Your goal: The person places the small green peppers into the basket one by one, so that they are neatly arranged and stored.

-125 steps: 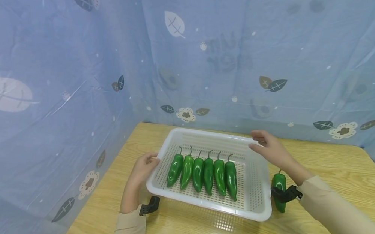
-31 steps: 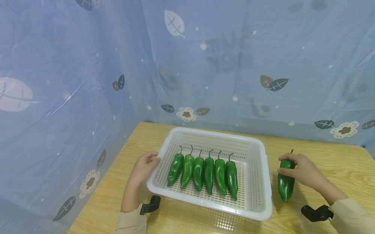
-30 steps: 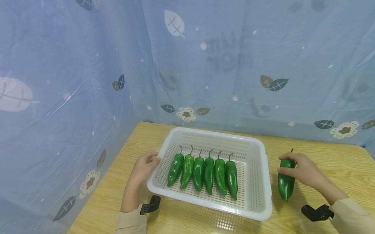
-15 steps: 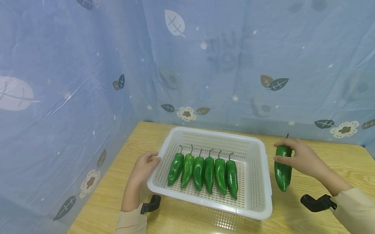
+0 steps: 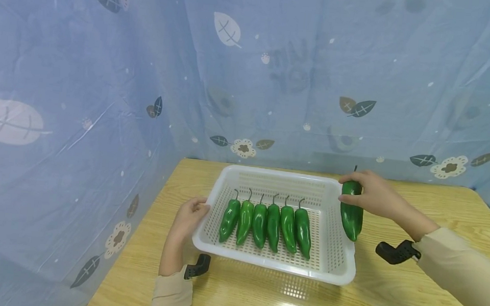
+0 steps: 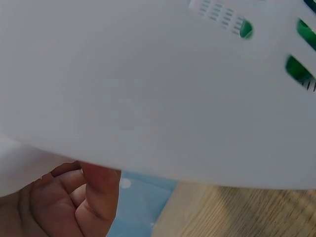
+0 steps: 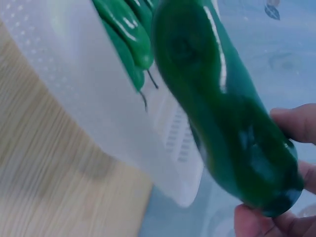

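A white plastic basket (image 5: 269, 269) stands on the table. Several green chili peppers (image 5: 244, 224) lie side by side in it, stems toward the back, filling its left and middle part. At the basket's left end my left hand (image 5: 187, 220) holds the rim; the left wrist view shows its curled fingers (image 6: 98, 190) at the edge. My right hand (image 5: 376, 192) grips another green pepper (image 5: 351, 215) near its stem end, between thumb and fingers. This pepper hangs tip down and overlaps the basket's right rim in the head view. Its stem end is held in the right wrist view.
The wooden table (image 5: 230, 304) extends in front of the basket and to its right. A blue patterned curtain (image 5: 279, 77) closes off the back and left side. Black wrist camera mounts (image 5: 395, 252) stick out below both wrists.
My right hand came from over the basket to the pepper on the table, gripped it, lifted it and carried it left to the basket's right rim. The left hand stayed put.
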Motion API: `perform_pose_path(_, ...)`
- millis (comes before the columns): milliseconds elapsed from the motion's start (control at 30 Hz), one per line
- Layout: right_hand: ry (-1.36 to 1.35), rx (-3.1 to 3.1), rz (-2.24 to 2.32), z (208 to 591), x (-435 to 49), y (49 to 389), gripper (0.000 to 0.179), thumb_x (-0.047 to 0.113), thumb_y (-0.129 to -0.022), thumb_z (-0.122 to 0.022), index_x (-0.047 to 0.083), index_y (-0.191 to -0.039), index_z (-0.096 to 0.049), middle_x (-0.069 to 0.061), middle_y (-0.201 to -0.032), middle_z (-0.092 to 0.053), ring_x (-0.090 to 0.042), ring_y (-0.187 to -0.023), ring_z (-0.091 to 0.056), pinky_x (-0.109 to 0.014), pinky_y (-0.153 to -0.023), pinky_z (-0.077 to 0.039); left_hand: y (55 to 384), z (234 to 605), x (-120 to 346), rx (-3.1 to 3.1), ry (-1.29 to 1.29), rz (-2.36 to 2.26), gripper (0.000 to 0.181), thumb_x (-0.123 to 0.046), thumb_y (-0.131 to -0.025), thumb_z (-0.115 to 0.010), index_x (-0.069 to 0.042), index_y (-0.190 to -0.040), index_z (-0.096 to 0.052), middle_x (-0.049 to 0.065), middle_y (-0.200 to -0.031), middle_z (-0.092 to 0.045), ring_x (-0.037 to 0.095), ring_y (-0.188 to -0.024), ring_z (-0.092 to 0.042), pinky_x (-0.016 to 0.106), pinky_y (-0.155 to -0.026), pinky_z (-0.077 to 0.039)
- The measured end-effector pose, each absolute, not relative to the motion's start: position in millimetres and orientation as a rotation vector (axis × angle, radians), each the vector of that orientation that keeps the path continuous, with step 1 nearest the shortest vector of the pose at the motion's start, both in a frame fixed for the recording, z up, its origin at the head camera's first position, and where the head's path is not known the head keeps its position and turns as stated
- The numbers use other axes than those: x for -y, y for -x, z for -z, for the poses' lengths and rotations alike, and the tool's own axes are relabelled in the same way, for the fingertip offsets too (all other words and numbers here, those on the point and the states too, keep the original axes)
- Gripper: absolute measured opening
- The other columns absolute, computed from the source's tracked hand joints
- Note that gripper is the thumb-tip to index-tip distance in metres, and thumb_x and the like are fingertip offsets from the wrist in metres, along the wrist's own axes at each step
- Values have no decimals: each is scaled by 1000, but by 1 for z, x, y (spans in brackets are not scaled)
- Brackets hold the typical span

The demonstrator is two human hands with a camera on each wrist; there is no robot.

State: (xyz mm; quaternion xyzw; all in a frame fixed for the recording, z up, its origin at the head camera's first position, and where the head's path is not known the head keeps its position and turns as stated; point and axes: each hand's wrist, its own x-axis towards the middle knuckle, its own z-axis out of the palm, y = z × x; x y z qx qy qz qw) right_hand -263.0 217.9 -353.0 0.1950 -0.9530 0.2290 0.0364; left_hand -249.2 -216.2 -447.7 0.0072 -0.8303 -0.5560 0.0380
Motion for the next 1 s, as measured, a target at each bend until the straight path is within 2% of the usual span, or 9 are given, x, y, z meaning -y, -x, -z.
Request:
perform_pose_path(267,-643,3060,-684,354,-190,277,42,29,-84,-70,2,-116,-62,-21,-108,-61,-31,-92,-56,-36,-67,-51,249,448,218,2545,-35,1711,40,-19,-97,-53,1,-131,-50,25,-109,-64,32,-91,-68,36,-70,-60)
perform_pose_path(367,-664,3101,-625,355,-179,283,42,29,-83,-70,1,-113,-63,-19,-106,-64,-31,-91,-58,-39,-70,-51,249,448,218,2545,-26,1706,39,-18,-97,-53,2,-130,-51,24,-108,-64,32,-90,-68,35,-70,-60)
perform_pose_path(533,-682,3177,-503,360,-165,288,42,29,-82,-71,0,-112,-64,-20,-107,-65,-35,-96,-60,-44,-74,-52,236,425,209,2564,2,1715,40,-12,-97,-51,9,-131,-47,30,-109,-62,40,-93,-66,38,-71,-60)
perform_pose_path(767,-710,3255,-476,369,-151,291,36,23,-82,-72,0,-107,-63,-21,-107,-63,-35,-95,-59,-42,-72,-52,249,445,215,2545,-34,1695,40,-18,-96,-53,2,-131,-50,23,-109,-64,29,-89,-68,33,-70,-60)
perform_pose_path(1000,-706,3325,-410,382,-138,288,38,18,-82,-72,-4,-111,-62,-21,-110,-62,-34,-97,-59,-39,-74,-54,239,431,212,2553,-36,1760,40,-15,-97,-51,5,-131,-48,26,-110,-63,34,-91,-67,37,-71,-60)
